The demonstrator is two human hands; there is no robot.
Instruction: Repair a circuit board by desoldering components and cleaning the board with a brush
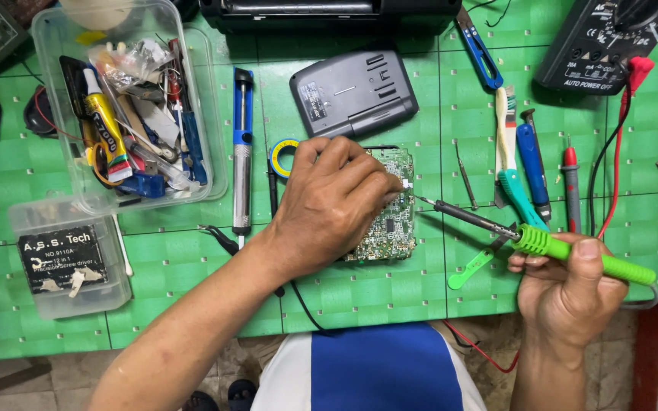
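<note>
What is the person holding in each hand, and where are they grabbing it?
The right hand holds a soldering iron by its green handle. The left hand presses down on top of a green circuit board, fingers over its middle.
</note>
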